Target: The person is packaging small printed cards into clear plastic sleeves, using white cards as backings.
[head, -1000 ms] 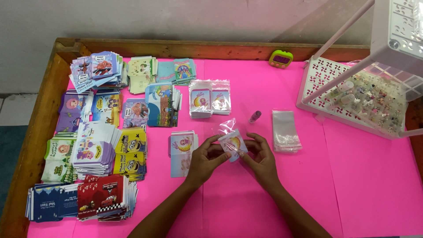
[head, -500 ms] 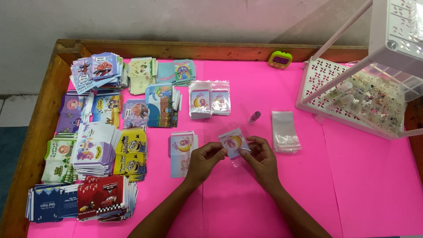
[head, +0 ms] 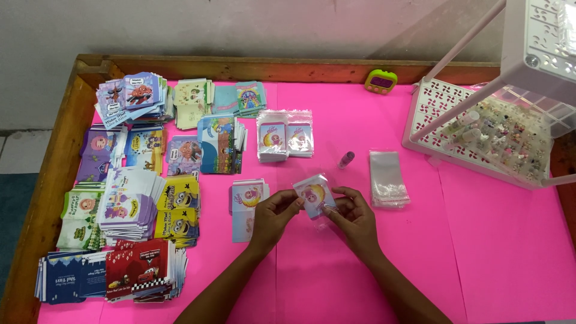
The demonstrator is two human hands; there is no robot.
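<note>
While both hands meet over the bright pink table top (head: 372, 120), the left hand (head: 273, 217) and right hand (head: 354, 219) pinch a small card in a clear bag (head: 315, 197) between them. Card piles (head: 129, 207) sit left, a white rack (head: 480, 129) right, a grey wall (head: 240, 27) behind.

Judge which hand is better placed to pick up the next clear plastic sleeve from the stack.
Right. The right hand lies just beside the stack of clear plastic sleeves; the left hand is farther off, pinching the small printed card in its clear sleeve.
</note>
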